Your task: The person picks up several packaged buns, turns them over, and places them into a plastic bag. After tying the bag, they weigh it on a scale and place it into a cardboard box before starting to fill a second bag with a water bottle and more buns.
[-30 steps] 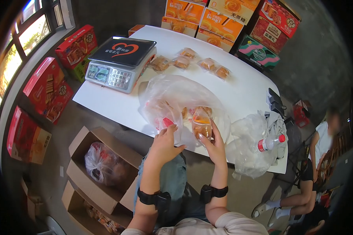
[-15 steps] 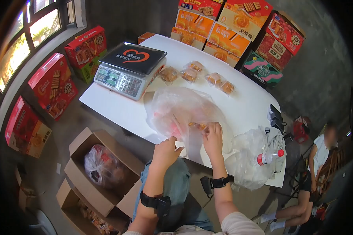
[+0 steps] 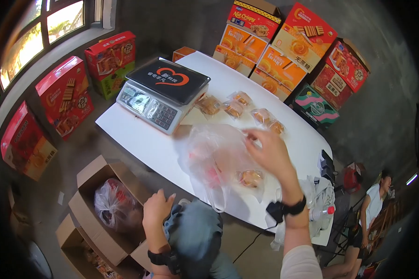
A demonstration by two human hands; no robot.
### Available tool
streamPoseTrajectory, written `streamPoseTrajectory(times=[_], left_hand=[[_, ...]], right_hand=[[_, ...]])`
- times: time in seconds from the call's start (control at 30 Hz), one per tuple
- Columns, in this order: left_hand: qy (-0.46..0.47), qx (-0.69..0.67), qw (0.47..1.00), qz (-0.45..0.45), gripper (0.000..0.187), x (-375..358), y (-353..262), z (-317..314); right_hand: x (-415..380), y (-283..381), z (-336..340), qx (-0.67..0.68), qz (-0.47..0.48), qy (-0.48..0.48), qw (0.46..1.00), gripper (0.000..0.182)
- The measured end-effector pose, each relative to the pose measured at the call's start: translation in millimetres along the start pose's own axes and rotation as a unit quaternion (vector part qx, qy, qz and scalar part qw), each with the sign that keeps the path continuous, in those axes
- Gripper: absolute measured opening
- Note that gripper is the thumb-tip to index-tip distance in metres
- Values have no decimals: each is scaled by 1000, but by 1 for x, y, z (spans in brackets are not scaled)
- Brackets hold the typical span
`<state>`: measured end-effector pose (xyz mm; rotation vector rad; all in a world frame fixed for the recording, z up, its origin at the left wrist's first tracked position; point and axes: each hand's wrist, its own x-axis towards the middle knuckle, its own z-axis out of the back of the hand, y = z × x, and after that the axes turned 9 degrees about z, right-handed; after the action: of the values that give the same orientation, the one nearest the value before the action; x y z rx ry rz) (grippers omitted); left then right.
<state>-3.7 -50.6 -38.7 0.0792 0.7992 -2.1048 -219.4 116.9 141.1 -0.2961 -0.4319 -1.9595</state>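
Note:
A translucent plastic bag (image 3: pixel 209 149) lies on the table with pinkish-red contents showing through; one of its loop handles hangs at the front edge. My right hand (image 3: pixel 272 151) reaches over the bag's right side, with thumb and fingertips closed at its far upper edge. Below that hand, a wrapped bun (image 3: pixel 250 178) shows among the clear plastic. My left hand (image 3: pixel 156 208) is off the table above my left knee, fingers loosely bent, thumb apart and nothing in it. Several more wrapped buns (image 3: pixel 233 109) lie just past the bag.
A digital scale (image 3: pixel 165 93) stands on the white table (image 3: pixel 135 121), left of the buns. Open cartons (image 3: pixel 95 223) sit on the floor at left, one with a tied bag (image 3: pixel 114 204). A bottle (image 3: pixel 322 213) lies among plastic bags at right. A person (image 3: pixel 373 209) sits beyond.
My right hand has moved up and away over the bag, leaving the wrapped bun it was at. My left hand has drawn back from the bag towards the lower left.

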Motion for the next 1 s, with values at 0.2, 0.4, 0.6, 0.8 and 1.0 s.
streamPoseTrajectory(times=[0.2, 0.4, 0.6, 0.8, 1.0], left_hand=[[61, -34, 997, 34, 54, 19, 25, 0], [96, -20, 990, 103, 59, 34, 40, 8], [96, -40, 991, 89, 58, 35, 44, 13], [74, -50, 995, 45, 55, 27, 50, 11], [65, -31, 997, 25, 55, 23, 43, 7]], right_hand=[[147, -136, -116, -56, -72, 214, 972, 57], [181, -159, -219, -67, -157, 204, 964, 107], [165, -172, -252, -42, -146, 149, 977, 88], [139, -157, -194, 185, -161, 99, 964, 75], [68, -42, -59, 559, -256, 13, 789, 74]])
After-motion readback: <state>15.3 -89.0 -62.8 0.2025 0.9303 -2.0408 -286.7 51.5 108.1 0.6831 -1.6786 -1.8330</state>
